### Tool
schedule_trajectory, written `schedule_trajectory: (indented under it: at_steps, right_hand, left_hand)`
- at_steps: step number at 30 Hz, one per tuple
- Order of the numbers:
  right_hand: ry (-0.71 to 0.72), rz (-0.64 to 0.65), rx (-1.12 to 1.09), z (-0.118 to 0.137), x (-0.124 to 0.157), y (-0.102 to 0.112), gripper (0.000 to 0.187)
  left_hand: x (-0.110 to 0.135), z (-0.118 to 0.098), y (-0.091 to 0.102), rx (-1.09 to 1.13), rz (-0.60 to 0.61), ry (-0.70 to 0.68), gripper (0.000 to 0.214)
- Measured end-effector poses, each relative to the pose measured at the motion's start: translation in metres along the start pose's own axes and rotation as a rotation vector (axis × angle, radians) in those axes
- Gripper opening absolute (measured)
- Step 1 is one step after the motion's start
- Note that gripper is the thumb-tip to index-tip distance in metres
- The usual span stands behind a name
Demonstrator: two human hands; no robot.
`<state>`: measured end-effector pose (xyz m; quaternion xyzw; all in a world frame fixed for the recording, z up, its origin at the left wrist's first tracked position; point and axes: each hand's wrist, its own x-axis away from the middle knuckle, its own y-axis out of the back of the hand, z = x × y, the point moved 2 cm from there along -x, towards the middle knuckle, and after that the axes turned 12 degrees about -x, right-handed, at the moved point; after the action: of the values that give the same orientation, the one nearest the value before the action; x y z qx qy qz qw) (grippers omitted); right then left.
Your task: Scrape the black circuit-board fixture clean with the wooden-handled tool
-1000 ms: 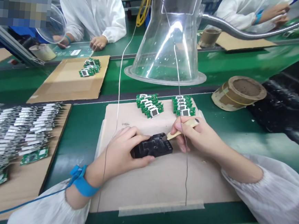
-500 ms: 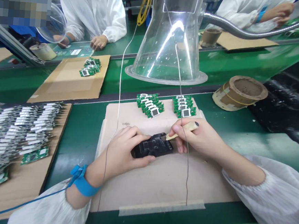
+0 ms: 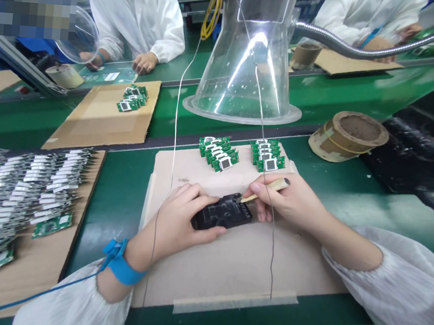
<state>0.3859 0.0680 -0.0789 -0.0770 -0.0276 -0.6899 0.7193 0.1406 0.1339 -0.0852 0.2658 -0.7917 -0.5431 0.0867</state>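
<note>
My left hand (image 3: 174, 227) is shut over a black moulded plastic block (image 3: 222, 213), pressing it down on a sheet of cardboard (image 3: 239, 262). My right hand (image 3: 287, 200) pinches a thin tan wooden stick (image 3: 265, 190), whose tip rests on the block's upper edge. Just beyond my right fingers lie two rows of green circuit boards (image 3: 266, 155) with silver squares. Another such row (image 3: 217, 153) sits a little to the left, beyond my left hand.
A cardboard tray (image 3: 78, 252) at the left holds several layered boards with metal shields. A clear acrylic hood (image 3: 239, 74) stands ahead, and a brown ring-shaped roll (image 3: 349, 130) lies to the right. A blue wrist strap (image 3: 124, 269) trails a cord. Co-workers in white sit beyond.
The stick in my right hand has swung flatter, with its tail end lower. My left hand and the block stay in place. The co-worker's hand at upper right has moved.
</note>
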Motion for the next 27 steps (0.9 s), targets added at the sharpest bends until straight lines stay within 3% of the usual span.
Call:
schedule_trajectory:
  at_steps: [20,27]
  right_hand:
    - [-0.070,0.166,-0.059,-0.004,-0.005,0.012,0.041]
    - [-0.097,0.154,-0.044,0.000,-0.007,0.012,0.033]
  left_hand:
    - [-0.001,-0.002,0.000,0.012,-0.027,-0.020,0.042]
    - [0.000,-0.002,0.000,0.014,-0.026,-0.033,0.045]
